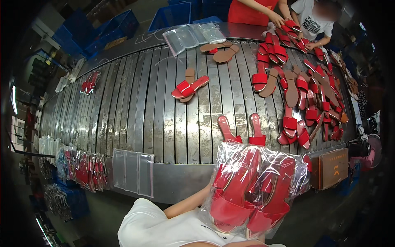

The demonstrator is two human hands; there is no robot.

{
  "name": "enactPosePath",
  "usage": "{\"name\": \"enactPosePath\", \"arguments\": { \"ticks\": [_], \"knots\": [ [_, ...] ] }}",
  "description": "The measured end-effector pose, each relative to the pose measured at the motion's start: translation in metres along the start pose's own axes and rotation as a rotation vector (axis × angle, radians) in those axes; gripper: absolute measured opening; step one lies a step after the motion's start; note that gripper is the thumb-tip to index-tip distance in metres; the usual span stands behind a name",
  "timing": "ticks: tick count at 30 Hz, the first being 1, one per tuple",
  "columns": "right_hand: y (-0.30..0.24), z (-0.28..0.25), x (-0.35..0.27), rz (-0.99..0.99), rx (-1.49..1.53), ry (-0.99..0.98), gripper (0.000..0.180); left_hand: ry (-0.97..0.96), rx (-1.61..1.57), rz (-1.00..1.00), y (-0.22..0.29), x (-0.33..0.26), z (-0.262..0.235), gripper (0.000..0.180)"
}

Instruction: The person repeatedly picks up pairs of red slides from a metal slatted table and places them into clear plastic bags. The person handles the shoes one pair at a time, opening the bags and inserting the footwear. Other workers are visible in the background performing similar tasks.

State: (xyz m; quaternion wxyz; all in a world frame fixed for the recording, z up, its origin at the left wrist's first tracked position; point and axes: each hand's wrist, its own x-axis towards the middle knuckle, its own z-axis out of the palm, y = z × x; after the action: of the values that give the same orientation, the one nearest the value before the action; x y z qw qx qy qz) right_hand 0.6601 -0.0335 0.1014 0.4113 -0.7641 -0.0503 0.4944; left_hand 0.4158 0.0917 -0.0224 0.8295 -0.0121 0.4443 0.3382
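A clear plastic bag [296, 164] with a pair of red sandals [232, 206] inside is raised close in front of me, soles down toward my body and shiny with reflections. My left forearm [187, 206] comes out of a white sleeve and passes behind this bag, which hides the hand and its fingers. Only a strip of skin of my right arm [247, 243] shows at the lower edge; that hand is also hidden. Just beyond the bag, two more red sandals [256, 127] lie on the slatted metal conveyor [135, 103], partly covered by it.
Many loose red sandals [290, 119] are heaped at right. Another pair [189, 87] lies mid-belt, a bagged pair [90, 82] farther left. Flat clear bags [133, 171] hang over the near edge; more [193, 35] lie opposite. A brown carton [333, 166] stands right. Two people handle sandals across.
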Motion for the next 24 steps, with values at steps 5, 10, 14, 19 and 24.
{"name": "enactPosePath", "arguments": {
  "ticks": [5,10,14,19,24],
  "knots": [
    [-0.02,0.022,-0.001,-0.032,0.002,-0.022,0.045,-0.017,0.004,0.074,0.051,-0.002,0.015,0.053],
    [-0.053,0.055,0.008,-0.092,-0.012,-0.082,0.044,-0.031,0.011,0.183,0.117,-0.006,0.031,0.054],
    [-0.094,0.095,0.024,-0.165,-0.005,-0.13,0.044,-0.052,0.049,0.252,0.176,-0.005,0.049,0.055],
    [-0.163,0.159,0.054,-0.276,-0.021,-0.217,0.043,-0.064,0.07,0.343,0.255,0.003,0.07,0.056],
    [-0.227,0.218,0.086,-0.381,-0.01,-0.265,0.042,-0.095,0.122,0.406,0.325,0.024,0.095,0.058]
  ]
}}
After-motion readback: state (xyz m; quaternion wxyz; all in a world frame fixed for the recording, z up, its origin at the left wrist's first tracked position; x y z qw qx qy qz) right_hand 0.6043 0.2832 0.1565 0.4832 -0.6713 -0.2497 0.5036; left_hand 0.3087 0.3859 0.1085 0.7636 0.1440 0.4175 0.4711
